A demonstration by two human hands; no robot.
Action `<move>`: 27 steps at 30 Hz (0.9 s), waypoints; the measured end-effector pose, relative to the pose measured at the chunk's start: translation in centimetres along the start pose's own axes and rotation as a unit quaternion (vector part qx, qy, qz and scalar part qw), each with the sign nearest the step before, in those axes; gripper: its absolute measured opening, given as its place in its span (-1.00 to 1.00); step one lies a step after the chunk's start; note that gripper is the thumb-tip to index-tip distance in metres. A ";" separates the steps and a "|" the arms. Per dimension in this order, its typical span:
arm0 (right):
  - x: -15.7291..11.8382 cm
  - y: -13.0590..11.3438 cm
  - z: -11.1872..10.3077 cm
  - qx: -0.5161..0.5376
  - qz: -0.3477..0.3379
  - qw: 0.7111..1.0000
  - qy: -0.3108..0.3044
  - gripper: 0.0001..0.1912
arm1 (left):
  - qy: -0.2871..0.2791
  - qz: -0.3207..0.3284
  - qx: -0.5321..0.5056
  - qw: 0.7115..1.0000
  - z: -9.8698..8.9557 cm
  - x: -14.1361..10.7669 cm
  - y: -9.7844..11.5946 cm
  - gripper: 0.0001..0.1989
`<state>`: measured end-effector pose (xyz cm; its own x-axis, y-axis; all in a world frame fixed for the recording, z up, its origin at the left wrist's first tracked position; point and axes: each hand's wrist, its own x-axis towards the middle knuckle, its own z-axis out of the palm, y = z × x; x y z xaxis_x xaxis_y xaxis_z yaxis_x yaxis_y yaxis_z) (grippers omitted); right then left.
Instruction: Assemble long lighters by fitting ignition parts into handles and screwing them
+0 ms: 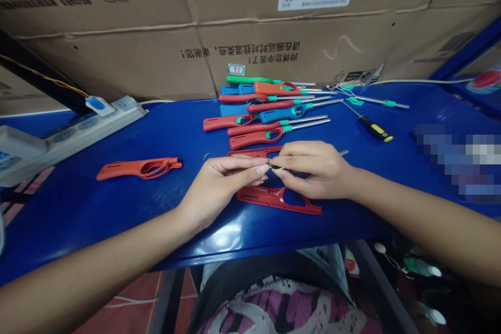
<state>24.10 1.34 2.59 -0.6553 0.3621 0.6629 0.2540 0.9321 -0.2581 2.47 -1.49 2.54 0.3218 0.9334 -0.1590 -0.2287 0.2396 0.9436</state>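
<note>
Left hand and right hand meeting over blue desk, fingers of both pinched on small dark part between them, part's type unclear, red shell half nearer the wearer, lighters grouped behind, screwdriver right of these.

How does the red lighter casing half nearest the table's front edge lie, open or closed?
Open: the red lighter casing half lies with its molded inside showing, no cover fitted.
</note>
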 end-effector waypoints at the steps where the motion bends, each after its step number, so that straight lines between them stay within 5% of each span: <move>1: 0.0 0.0 0.0 0.000 0.001 1.000 0.000 -0.84 | 0.001 0.005 0.008 1.000 0.0 0.0 -0.1 -0.87; 12: -0.1 0.0 0.1 0.004 -0.002 1.000 -0.011 -0.83 | 0.006 0.154 0.191 0.969 -0.5 0.2 0.0 -0.88; 19: -0.2 0.0 0.1 -0.003 -0.010 1.000 -0.016 -0.85 | -0.011 0.365 0.339 0.867 -1.2 0.1 -0.2 -0.76; 24: -0.1 -0.2 0.0 0.010 -0.011 1.000 -0.017 -0.86 | -0.060 0.379 0.456 0.803 -2.3 -0.2 0.5 -0.77; 27: 0.0 -0.4 -0.1 0.018 -0.002 1.000 -0.023 -0.85 | -0.070 0.360 0.468 0.804 -2.5 -0.3 0.9 -0.77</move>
<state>24.01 1.00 2.76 -0.6889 0.3575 0.6305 0.2263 0.9325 -0.2815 -0.09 -0.90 2.70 0.5300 0.6850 0.4998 0.3684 -0.7169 0.5919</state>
